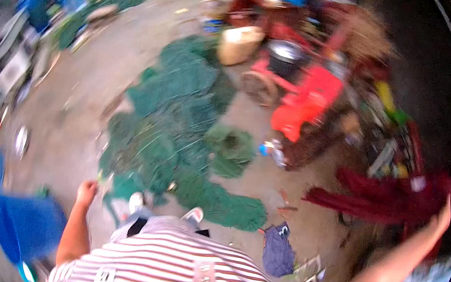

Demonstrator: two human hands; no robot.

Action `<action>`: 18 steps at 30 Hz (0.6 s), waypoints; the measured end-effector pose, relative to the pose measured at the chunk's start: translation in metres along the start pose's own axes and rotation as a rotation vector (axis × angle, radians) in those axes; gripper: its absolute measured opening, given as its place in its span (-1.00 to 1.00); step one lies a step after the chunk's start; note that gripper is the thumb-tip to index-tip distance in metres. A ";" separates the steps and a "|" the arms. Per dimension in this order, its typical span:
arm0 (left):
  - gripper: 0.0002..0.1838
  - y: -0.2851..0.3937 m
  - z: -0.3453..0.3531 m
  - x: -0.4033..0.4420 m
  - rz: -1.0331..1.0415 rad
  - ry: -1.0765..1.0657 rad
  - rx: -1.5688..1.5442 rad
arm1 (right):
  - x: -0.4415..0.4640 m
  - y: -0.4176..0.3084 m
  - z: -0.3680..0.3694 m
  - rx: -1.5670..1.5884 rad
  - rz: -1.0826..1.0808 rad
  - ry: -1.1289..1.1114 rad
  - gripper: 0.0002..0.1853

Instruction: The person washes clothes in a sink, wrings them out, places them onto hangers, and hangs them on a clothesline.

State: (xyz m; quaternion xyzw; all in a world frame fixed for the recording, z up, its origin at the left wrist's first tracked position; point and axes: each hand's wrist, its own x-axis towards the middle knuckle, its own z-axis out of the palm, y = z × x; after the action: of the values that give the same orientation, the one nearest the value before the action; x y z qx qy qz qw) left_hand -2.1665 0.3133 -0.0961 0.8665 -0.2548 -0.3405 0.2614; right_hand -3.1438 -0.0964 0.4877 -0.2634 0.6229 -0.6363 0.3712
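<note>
Stretched far out at the right edge, my right hand [445, 217] is closed at the end of a dark red cloth [379, 194]. The cloth spreads leftward from it in long blurred folds, and the fingertips are smeared. Low at my left side, my left hand [87, 192] is curled closed. Whatever lies inside those fingers, if anything, is hidden. Nearest to it is dark green netting [177, 117], heaped over the ground in front of my shoes [136, 202].
Blue tubs [26, 225] stand at the lower left. A red machine [309, 98] with a dark pot [286, 57] stands at upper right, beside a tan sack [240, 45]. Mixed clutter [385, 152] lies behind the cloth. A dark blue garment [279, 249] lies on the ground.
</note>
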 end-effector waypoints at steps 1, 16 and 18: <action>-0.71 -0.017 -0.003 -0.009 0.036 0.033 0.014 | 0.002 0.010 0.004 -0.083 -0.013 0.006 -0.47; -0.68 -0.174 -0.152 0.027 -0.169 0.061 -0.220 | -0.251 0.634 0.234 -0.427 0.406 0.020 -0.82; -0.69 -0.168 -0.186 0.036 -0.175 0.201 -0.305 | -0.336 0.708 0.306 -0.137 0.708 -0.450 -0.85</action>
State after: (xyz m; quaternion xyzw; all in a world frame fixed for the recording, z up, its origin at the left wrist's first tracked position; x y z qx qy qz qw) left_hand -1.9653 0.4661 -0.1004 0.8653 -0.0966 -0.3084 0.3833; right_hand -2.6002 0.0263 -0.1429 -0.1895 0.6192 -0.3532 0.6752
